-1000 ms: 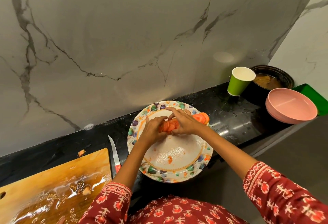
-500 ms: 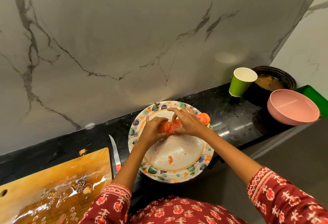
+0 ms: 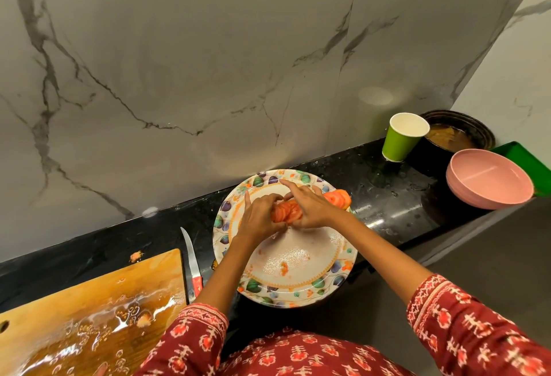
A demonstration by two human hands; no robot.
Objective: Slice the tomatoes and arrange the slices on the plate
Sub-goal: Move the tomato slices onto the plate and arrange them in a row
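Two hands meet over the far part of the plate (image 3: 340, 274), near the middle of the frame. Between them I see a row of tomato slices (image 3: 286, 211), pressed together like a little stack on its side. More tomato slices sit at the plate's right edge, just past my right hand (image 3: 310, 208).

My left hand (image 3: 259, 214) curls round the left end of the row. My right hand curls over the top and right end, with one finger pointing straight out toward the wall. Both arms reach forward from the bottom of the frame.

To do this step well, I think I should hold the row softly, because the slices are wet and can slip or squash. I would fan them out slowly along the rim, each one leaning on the next.

One knife (image 3: 190, 259) lies on the black counter, left of the plate. It sits beside the wet cutting board (image 3: 89, 310) in the lower left.
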